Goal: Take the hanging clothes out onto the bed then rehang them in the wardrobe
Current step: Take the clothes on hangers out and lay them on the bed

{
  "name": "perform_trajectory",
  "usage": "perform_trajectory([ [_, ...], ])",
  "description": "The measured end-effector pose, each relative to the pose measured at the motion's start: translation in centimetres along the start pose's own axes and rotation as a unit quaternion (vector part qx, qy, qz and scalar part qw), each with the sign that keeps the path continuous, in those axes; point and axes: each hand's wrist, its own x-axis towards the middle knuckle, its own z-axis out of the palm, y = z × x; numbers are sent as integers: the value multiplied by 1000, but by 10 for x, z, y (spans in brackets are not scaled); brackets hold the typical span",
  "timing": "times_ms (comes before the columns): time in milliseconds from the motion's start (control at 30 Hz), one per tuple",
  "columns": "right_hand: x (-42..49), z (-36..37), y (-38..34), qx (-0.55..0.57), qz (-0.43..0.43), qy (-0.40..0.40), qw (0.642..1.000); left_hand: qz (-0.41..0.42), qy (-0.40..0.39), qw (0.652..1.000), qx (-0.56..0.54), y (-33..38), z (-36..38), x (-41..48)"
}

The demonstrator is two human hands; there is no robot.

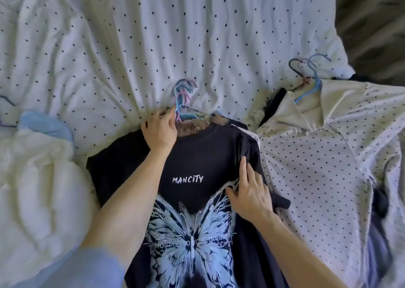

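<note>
**Rehanging step.** The black butterfly-print T-shirt [197, 160] lay front-up on the dotted bedsheet [109, 35]. The left hand [160, 132] gripped the bundled hangers [183, 94] at its collar, with the hooks just beyond the fingers. The right hand [249, 191], fingers straight, rested on the shirt's shoulder. A clean lift probably required keeping all hooks together.

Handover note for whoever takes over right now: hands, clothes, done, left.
Left hand grips the hanger bundle at the collar of the black butterfly tee. Right hand rests flat on the tee near one sleeve, fingers straight.
The tee's stack lies mid-bed. A dotted shirt on its own hangers lies to its right and a pale garment at the left, all on the dotted sheet.
Done: clothes are out on the bed. Left: rehang everything; wardrobe not in view.
</note>
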Motion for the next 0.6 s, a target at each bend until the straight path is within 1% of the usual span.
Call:
perform_trajectory([
  [67, -3, 7, 1, -3, 9, 11, 1000, 3, -4, 1000, -7, -6, 5, -2],
  [100, -6, 9, 1, 2, 15, 5, 1000, -3, -27, 1000, -16, -7, 4, 0],
  [167, -17, 6, 0, 17, 32, -14, 999, -7, -103, 994, -28, -6, -6, 4],
  [233, -35, -3, 0, 29, 50, -25, 998, 6, -169, 986, -8, -7, -24, 0],
  [300, -61, -14, 4, 40, 60, -39, 997, 25, -185, 982, 18, -5, -45, -17],
  [367, -92, -22, 13, 54, 63, -67, 994, 33, -207, 977, 31, 2, -67, -49],
  [433, -125, -32, 24, 77, 60, -78, 992, 41, -254, 966, 40, 11, -86, -91],
  [500, -159, -44, 36, 99, 50, -76, 991, 56, -303, 950, 56, 23, -104, -139],
  [600, -216, -58, 56, 122, 31, -56, 990, 91, -345, 930, 86, 41, -122, -216],
])
